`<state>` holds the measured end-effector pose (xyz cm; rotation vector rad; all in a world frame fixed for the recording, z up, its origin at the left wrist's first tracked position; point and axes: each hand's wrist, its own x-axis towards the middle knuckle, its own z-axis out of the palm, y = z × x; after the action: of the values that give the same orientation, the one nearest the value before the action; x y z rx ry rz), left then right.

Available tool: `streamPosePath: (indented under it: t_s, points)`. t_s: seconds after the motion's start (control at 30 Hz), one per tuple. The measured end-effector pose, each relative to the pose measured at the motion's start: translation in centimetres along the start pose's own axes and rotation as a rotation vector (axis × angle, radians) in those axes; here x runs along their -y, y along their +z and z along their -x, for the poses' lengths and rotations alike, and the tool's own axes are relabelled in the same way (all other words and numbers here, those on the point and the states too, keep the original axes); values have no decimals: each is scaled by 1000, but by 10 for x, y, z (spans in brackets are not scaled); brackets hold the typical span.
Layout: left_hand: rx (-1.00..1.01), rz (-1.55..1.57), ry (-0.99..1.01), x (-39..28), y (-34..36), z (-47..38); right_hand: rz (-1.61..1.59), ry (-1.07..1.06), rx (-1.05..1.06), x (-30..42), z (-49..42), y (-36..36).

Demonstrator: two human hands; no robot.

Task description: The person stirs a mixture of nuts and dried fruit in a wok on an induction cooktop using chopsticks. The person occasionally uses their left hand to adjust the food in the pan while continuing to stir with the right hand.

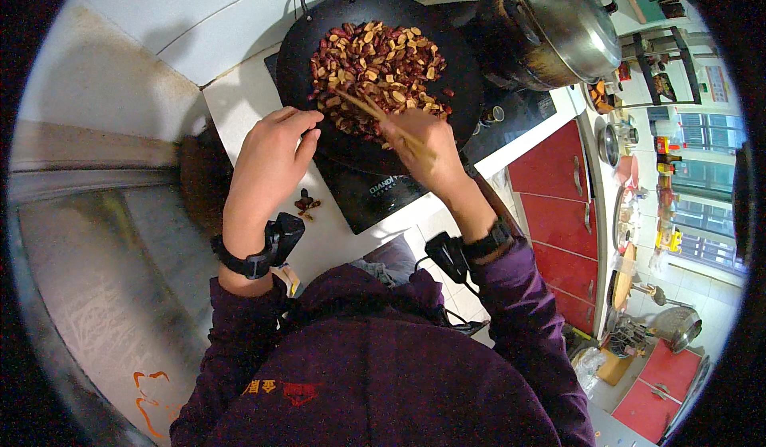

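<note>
A black wok [461, 58] with a loop handle sits on the dark glass cooktop [383, 199]. In it lies a heap of peanuts [383, 58], some in reddish skins and others pale and split. My right hand [425, 142] is closed around wooden chopsticks [362, 101], whose tips reach into the peanuts. At the wok's left rim is my left hand [275, 157], its fingers bent and thumb apart; nothing shows between them. A few dark scraps [307, 204] rest on the white counter below that hand.
A lidded metal pot [550, 28] with scorched sides stands right of the wok. White tiled wall [239, 4] rises behind. Red cabinets [550, 166] line the right, under a counter with bowls and bottles. A dark round object [206, 178], partly hidden, is beside my left forearm.
</note>
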<state>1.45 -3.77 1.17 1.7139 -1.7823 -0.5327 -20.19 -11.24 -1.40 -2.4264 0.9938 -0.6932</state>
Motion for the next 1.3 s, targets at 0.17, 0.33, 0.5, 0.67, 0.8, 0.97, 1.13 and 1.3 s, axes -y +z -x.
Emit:
streamPosePath:
  t_s: [0.17, 0.33, 0.5, 0.67, 0.8, 0.97, 1.13, 1.3]
  points:
    - [-5, -3, 20, -1, -3, 2, 121, -26, 93, 15, 24, -29]
    - [-40, -15, 49, -1, -2, 4, 112, 10, 109, 24, 33, -83]
    - [-19, -12, 61, -1, 2, 5, 93, -15, 236, 26, 41, -96]
    - [52, 0, 29, -6, 5, 4, 149, -79, 206, 0, 37, -40]
    - [77, -30, 33, -9, 5, 3, 259, -130, 60, -25, 17, -8]
    - [4, 40, 58, -10, 10, -1, 234, 1, -51, -45, -3, -5]
    - [-91, 105, 77, -10, 21, -5, 133, 157, -168, -40, -5, -38]
    - [-86, 149, 57, -11, 27, -6, 91, 136, 62, 0, 16, -99]
